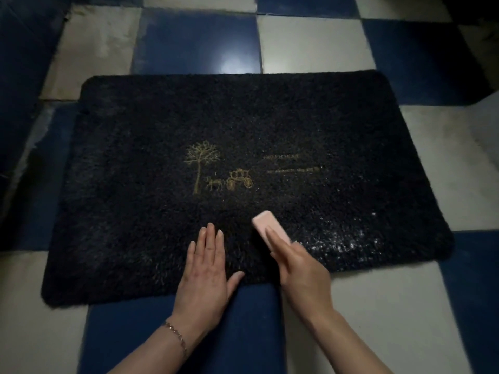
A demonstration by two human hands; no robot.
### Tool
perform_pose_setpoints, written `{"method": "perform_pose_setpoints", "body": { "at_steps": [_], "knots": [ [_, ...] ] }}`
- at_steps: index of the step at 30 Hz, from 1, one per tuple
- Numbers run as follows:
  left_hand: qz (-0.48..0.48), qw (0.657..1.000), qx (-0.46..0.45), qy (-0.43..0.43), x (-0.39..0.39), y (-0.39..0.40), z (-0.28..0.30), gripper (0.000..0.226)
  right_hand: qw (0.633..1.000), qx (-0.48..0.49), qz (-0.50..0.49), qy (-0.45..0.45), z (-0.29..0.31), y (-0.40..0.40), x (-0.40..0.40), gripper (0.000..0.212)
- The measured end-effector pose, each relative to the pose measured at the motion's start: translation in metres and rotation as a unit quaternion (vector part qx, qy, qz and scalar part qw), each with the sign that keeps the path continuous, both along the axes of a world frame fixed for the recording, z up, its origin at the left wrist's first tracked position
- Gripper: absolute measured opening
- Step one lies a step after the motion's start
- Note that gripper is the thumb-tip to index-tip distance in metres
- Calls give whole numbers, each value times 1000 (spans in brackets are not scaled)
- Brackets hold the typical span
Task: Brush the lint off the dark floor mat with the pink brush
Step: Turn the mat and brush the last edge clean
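The dark shaggy floor mat (151, 163) lies flat on the tiled floor, with a gold tree and carriage design in its middle. White lint (343, 241) is scattered over its near right corner. My right hand (299, 271) holds the pink brush (270, 225) at the mat's near edge, brush face down on the pile, just left of the lint. My left hand (208, 271) rests flat on the mat beside it, fingers straight, thumb spread toward the edge.
The floor (310, 41) is a checker of blue and white tiles all around the mat. The room is dim, with dark shadow at the far left and far right corners.
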State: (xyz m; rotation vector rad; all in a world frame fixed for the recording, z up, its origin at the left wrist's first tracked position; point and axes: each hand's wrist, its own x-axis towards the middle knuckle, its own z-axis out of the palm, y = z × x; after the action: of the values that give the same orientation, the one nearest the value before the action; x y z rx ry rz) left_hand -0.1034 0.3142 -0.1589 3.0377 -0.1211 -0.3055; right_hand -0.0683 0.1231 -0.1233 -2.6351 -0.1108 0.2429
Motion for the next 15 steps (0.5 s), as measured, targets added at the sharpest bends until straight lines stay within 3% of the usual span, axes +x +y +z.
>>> {"method": "perform_pose_setpoints", "body": {
  "at_steps": [2, 7, 12, 15],
  "knots": [
    [-2, 1000, 1, -7, -1, 0, -1, 85, 1000, 5, -26, 11, 3, -16, -7, 65],
    [5, 1000, -5, -1, -1, -1, -1, 85, 996, 44, -73, 4, 10, 9, -12, 52],
    [-4, 1000, -9, 8, -1, 0, -1, 77, 994, 95, -1, 46, 12, 70, -15, 47],
    [0, 1000, -2, 10, 1, 0, 0, 81, 997, 58, 15, 38, 8, 58, -6, 47]
  ]
}}
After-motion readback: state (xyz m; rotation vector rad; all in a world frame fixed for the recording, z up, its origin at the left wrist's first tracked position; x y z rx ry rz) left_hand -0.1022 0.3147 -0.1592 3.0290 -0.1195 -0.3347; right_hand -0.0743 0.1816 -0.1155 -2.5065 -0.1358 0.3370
